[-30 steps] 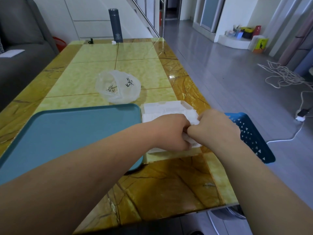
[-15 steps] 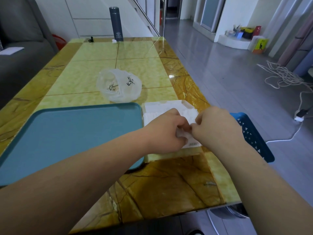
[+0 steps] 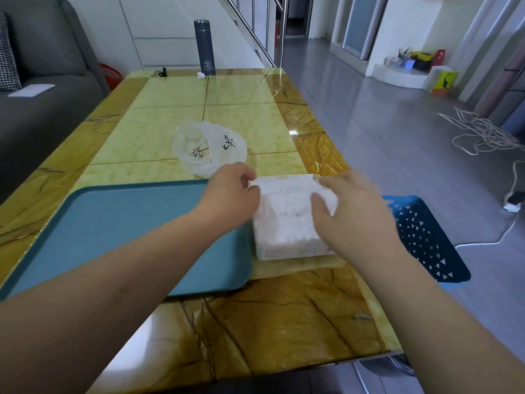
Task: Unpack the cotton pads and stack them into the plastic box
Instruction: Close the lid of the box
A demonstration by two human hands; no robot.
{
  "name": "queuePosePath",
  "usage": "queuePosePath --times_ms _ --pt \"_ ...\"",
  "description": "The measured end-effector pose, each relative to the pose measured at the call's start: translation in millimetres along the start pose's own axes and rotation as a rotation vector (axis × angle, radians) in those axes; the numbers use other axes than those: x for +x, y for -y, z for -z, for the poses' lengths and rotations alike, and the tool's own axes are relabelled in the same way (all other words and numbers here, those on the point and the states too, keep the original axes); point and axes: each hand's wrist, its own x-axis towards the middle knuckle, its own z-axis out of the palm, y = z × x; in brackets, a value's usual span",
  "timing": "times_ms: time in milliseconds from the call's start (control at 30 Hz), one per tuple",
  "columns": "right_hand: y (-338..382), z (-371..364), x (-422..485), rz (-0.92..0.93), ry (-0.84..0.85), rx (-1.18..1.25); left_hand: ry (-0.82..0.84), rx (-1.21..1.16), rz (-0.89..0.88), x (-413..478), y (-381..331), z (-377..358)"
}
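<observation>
A white pack of cotton pads (image 3: 287,223) in clear wrapping lies on the marble table, just right of the teal tray (image 3: 113,237). My left hand (image 3: 231,191) pinches the wrapping at the pack's far left corner. My right hand (image 3: 349,206) grips the pack's right side, thumb on top and fingers around the far right corner. A clear plastic box shows faintly under the pack at its near edge (image 3: 284,255). The pads inside look soft and white.
A crumpled clear plastic bag (image 3: 208,147) with black lettering lies just beyond the tray. A grey thermos (image 3: 204,48) stands at the table's far edge. A blue perforated basket (image 3: 426,237) sits off the table's right side. A grey sofa (image 3: 42,81) is at left.
My hands have pulled apart from the pack's middle to its far corners, spreading the wrapping. The pack now shows fully between them.
</observation>
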Motion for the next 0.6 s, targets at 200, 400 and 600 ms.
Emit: queuePosePath --times_ms 200,400,600 --pt "11.9 -31.5 -4.1 0.026 0.365 -0.154 0.216 -0.332 0.333 9.6 22.1 -8.0" --pt "0.9 -36.3 3.0 0.028 0.374 -0.203 0.238 -0.370 0.162 6.2 18.2 -13.8" --pt "-1.9 -31.0 -0.8 -0.030 -0.007 0.270 0.079 -0.167 0.027 6.5 13.7 -8.8"
